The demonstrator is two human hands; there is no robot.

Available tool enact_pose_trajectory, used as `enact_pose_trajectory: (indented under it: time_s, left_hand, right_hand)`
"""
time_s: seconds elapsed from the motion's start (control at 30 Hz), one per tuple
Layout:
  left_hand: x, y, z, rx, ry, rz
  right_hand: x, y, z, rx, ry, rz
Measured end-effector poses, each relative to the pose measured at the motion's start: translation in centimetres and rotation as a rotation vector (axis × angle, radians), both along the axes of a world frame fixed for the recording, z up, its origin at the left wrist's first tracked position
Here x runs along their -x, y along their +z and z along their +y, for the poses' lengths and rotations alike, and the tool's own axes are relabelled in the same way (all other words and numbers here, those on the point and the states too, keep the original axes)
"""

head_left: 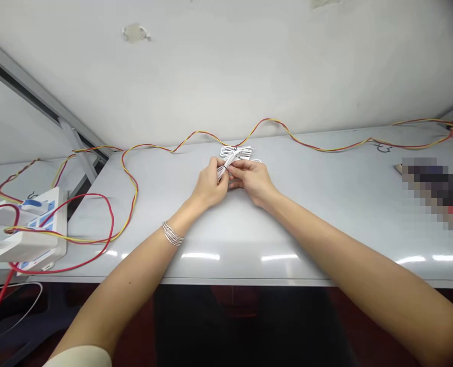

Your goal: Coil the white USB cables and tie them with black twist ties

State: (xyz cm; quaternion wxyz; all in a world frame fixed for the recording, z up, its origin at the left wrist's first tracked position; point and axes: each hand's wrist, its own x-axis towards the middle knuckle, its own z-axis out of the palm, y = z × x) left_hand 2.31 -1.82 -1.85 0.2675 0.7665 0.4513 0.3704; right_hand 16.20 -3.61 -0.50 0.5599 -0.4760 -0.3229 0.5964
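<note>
Near the back of the grey tabletop (326,204), a bundled white cable (232,157) is between my two hands. A thin black tie shows at its middle, and another dark tie sits at its far end. My left hand (210,184) is closed on the left side of the bundle, thumb on top. From the right, my right hand (255,179) pinches the bundle close to the middle tie. Its lower fingers curl beneath, partly hidden. More white loops lie just behind on the table; whether they belong to the same cable, I cannot tell.
Twisted red and yellow wires (201,132) run along the white back panel (226,71). At left stands a white power strip (60,224) with plugs and red cords. Small black ties (383,148) and a blurred-out object (436,191) lie at right.
</note>
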Motion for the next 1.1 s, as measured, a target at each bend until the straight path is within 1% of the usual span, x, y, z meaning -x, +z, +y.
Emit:
enact_pose_trajectory:
  time_s: [0.1, 0.27, 0.4, 0.47, 0.57, 0.67, 0.77, 0.87, 0.93, 1.0, 1.1]
  left_hand:
    - [-0.3, -0.1, -0.3, 0.029, 0.054, -0.002]
    - [-0.4, -0.3, -0.4, -0.037, 0.144, 0.071]
    - [-0.4, -0.2, -0.5, -0.045, 0.169, 0.082]
    - [-0.5, 0.0, -0.6, -0.024, 0.176, 0.058]
    - [-0.6, 0.3, -0.7, 0.099, 0.151, -0.069]
    - [-0.7, 0.4, -0.6, 0.333, 0.062, -0.319]
    - [-0.8, 0.6, -0.3, 0.545, 0.002, -0.533]
    - [-0.8, 0.8, 0.0, 0.683, -0.064, -0.664]
    - [-0.7, 0.9, 0.2, 0.724, -0.108, -0.727]
    - [-0.7, 1.0, 0.3, 0.733, -0.133, -0.765]
    - [-0.6, 1.0, 0.5, 0.728, -0.141, -0.794]
  right_hand:
    - [0.1, -0.5, 0.2, -0.073, -0.030, -0.095]
    - [0.1, -1.6, 0.4, -0.190, -0.074, -0.358]
    - [-0.1, -1.8, 0.3, -0.308, -0.102, -0.602]
    - [-0.3, -1.8, 0.2, -0.393, -0.115, -0.713]
    - [-0.6, -2.0, 0.5, -0.548, -0.143, -0.884]
    - [-1.0, -2.2, 0.8, -0.671, -0.138, -0.994]
    - [-1.6, -2.1, 1.2, -0.783, -0.099, -1.081]
    - [-2.0, -1.7, 1.4, -0.853, -0.039, -1.116]
    - [-2.2, -1.6, 1.5, -0.859, -0.025, -1.092]
    - [-2.2, -1.7, 1.5, -0.810, -0.033, -1.011]
    - [-2.0, -1.9, 1.3, -0.652, -0.034, -0.812]
